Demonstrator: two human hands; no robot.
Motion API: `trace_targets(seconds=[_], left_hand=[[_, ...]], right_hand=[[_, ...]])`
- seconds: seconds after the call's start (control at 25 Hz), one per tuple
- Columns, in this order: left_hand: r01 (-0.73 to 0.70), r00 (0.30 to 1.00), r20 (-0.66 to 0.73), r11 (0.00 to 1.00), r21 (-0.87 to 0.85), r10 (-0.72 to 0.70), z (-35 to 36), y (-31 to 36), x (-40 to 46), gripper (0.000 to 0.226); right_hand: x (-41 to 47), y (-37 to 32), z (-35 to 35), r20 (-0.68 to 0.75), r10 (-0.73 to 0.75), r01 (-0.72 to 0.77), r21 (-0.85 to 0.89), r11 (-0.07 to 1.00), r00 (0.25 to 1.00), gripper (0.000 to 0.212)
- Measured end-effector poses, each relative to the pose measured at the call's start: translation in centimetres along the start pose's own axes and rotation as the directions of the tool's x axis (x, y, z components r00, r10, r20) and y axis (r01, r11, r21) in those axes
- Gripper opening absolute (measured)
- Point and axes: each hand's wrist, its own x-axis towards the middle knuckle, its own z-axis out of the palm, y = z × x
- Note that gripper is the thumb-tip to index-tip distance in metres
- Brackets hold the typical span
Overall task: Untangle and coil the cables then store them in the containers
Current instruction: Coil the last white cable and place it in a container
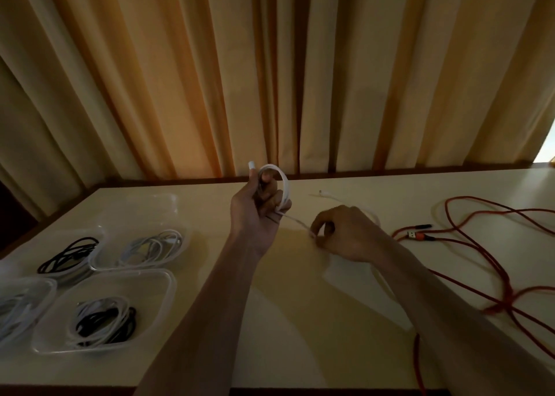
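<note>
My left hand point(255, 209) is raised above the table and grips a white cable point(285, 185) wound in loops around its fingers, with one white plug sticking up above the thumb. A strand runs from those loops down to my right hand point(345, 233), which pinches it just above the tabletop. The cable's free end point(326, 193) lies on the table behind my right hand. Several clear plastic containers point(162, 278) stand at the left, holding coiled black and white cables.
A long orange cable point(480, 233) sprawls in loose loops over the right side of the cream table point(300, 320), its plugs near my right wrist, one strand hanging over the front edge. Tan curtains hang right behind the table.
</note>
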Motion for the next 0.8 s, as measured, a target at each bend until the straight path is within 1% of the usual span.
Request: trace_targets(seconds=[0.04, 0.08, 0.12, 0.2, 0.24, 0.32, 0.36, 0.4, 0.44, 0.52, 0.56, 0.6, 0.68, 0.72, 0.8], left_hand=[[-0.005, 1.0, 0.018, 1.0, 0.008, 0.005, -0.1, 0.1, 0.1, 0.043], [-0.011, 1.0, 0.023, 0.999, 0.031, 0.011, -0.2, 0.2, 0.2, 0.042], [-0.015, 1.0, 0.027, 0.998, 0.054, 0.014, -0.2, 0.2, 0.1, 0.042], [-0.009, 0.999, 0.034, 0.996, 0.091, 0.006, -0.1, 0.0, 0.0, 0.041], [-0.007, 1.0, 0.027, 0.992, 0.126, 0.003, -0.1, -0.3, 0.0, 0.04], [-0.022, 1.0, 0.019, 0.966, 0.257, 0.017, 0.1, -0.9, -0.1, 0.039], [-0.042, 0.999, 0.026, 0.934, 0.354, 0.035, 0.0, -1.3, -0.1, 0.04], [-0.063, 0.998, 0.032, 0.884, 0.464, 0.055, 0.0, -1.6, -0.1, 0.041], [-0.085, 0.996, 0.038, 0.821, 0.565, 0.077, 0.1, -1.9, -0.2, 0.041], [-0.119, 0.992, 0.049, 0.691, 0.713, 0.12, 0.4, -2.5, -0.4, 0.041], [-0.136, 0.987, 0.054, 0.624, 0.769, 0.149, 0.5, -2.8, -0.4, 0.041], [-0.159, 0.981, 0.065, 0.559, 0.813, 0.185, 0.6, -3.1, -0.4, 0.039], [-0.22, 0.96, 0.112, 0.443, 0.869, 0.257, 0.5, -3.3, -0.5, 0.032], [-0.251, 0.948, 0.141, 0.4, 0.882, 0.284, 0.5, -3.3, -0.6, 0.029], [-0.292, 0.935, 0.191, 0.345, 0.892, 0.298, 0.5, -3.4, -0.7, 0.026]], right_hand=[[0.1, 0.1, 0.0, -0.126, 0.049, -0.045, 0.035, 0.998, 0.991, 0.006], [0.2, 0.3, 0.0, -0.237, 0.098, -0.071, 0.12, 0.99, 0.967, 0.006], [0.4, 0.5, 0.0, -0.309, 0.136, -0.06, 0.245, 0.968, 0.941, 0.007], [0.6, 0.2, -0.3, -0.332, 0.185, 0.008, 0.504, 0.864, 0.925, 0.014], [0.6, 0.1, -0.6, -0.32, 0.198, 0.046, 0.619, 0.784, 0.927, 0.016], [0.2, -0.6, -1.2, -0.284, 0.188, 0.124, 0.8, 0.586, 0.94, 0.014], [0.1, -0.9, -1.4, -0.276, 0.167, 0.156, 0.846, 0.51, 0.946, 0.012], [-0.2, -1.2, -1.5, -0.284, 0.139, 0.184, 0.854, 0.486, 0.949, 0.009], [-0.3, -1.4, -1.5, -0.301, 0.114, 0.205, 0.837, 0.508, 0.947, 0.007], [-0.3, -1.6, -1.1, -0.305, 0.093, 0.198, 0.791, 0.579, 0.948, 0.023], [-0.3, -1.8, -0.9, -0.296, 0.096, 0.183, 0.781, 0.597, 0.95, 0.028], [-0.3, -1.8, -0.8, -0.288, 0.096, 0.173, 0.777, 0.605, 0.953, 0.028], [-0.2, -1.9, -0.6, -0.262, 0.08, 0.172, 0.804, 0.569, 0.962, 0.022], [-0.2, -1.9, -0.6, -0.247, 0.065, 0.172, 0.818, 0.548, 0.967, 0.021], [-0.3, -1.9, -0.6, -0.232, 0.031, 0.175, 0.81, 0.56, 0.972, 0.028]])
